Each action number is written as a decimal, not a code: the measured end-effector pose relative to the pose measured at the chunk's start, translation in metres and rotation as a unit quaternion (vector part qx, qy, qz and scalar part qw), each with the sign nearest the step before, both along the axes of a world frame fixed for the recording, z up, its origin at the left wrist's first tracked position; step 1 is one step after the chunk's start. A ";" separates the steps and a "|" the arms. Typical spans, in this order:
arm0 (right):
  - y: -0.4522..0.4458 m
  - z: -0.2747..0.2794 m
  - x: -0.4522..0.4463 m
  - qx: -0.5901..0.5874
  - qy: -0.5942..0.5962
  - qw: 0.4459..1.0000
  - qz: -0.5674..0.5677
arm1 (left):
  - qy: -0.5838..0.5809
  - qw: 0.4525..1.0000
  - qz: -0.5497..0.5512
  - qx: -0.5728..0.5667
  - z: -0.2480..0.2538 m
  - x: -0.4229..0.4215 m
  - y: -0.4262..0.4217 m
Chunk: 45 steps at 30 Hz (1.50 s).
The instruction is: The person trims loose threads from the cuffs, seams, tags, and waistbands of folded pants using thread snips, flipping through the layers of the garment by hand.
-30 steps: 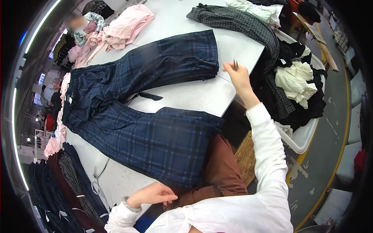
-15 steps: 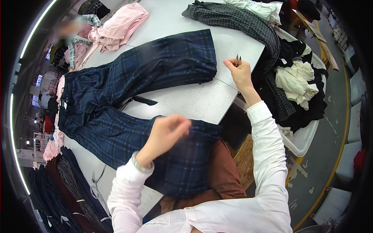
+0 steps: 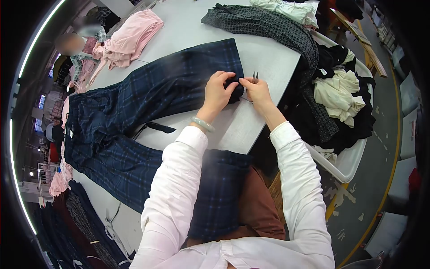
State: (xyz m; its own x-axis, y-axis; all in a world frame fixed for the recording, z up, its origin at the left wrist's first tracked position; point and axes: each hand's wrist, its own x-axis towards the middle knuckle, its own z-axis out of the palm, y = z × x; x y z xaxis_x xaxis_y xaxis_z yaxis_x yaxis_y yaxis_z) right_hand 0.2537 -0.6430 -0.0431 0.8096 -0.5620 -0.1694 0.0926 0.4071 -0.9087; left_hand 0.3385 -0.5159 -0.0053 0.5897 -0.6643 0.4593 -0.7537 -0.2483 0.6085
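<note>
Navy plaid trousers [image 3: 121, 105] lie spread across the table, waistband to the left and one leg hanging over the near edge by my lap. My left hand [image 3: 217, 93] is closed on the hem corner of the far leg, fingers and thumb pinching the cloth. Close beside it, my right hand [image 3: 259, 95] grips small metal thread snips [image 3: 255, 76], whose points stick up above the fingers. The right thumb and forefinger meet at the edge of that hem; whether they pinch cloth or thread is too small to tell.
Pink folded garments [image 3: 136, 36] lie at the far left near another person in a plaid sleeve. A dark patterned garment [image 3: 260, 22] drapes over the table's right end. Beside it stands a white bin [image 3: 345, 172] of black and cream clothes. Dark trousers [image 3: 58, 228] hang at lower left.
My left hand has moved up and right from above the near leg to the far leg's hem, and taken hold of it. My right hand has come left and slightly down to meet it.
</note>
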 end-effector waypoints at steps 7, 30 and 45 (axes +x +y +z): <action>0.009 -0.009 0.001 -0.196 -0.040 0.977 -0.077 | -0.042 0.998 0.016 -0.053 -0.011 -0.001 -0.006; 0.035 0.029 -0.020 0.081 0.055 0.979 0.181 | 0.431 0.865 -0.012 -0.257 -0.017 -0.007 0.009; 0.019 0.045 -0.031 0.096 -0.185 0.977 -0.033 | 0.443 0.828 -0.051 -0.341 0.004 0.007 0.024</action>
State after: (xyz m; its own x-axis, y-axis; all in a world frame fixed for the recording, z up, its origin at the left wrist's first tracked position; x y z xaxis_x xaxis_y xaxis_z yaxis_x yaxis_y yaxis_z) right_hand 0.2225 -0.6237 0.0020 0.7987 -0.6013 0.0217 0.4326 0.5488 -0.7153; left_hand 0.3457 -0.4919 -0.0017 0.8519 -0.4968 0.1654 0.0676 0.4176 0.9061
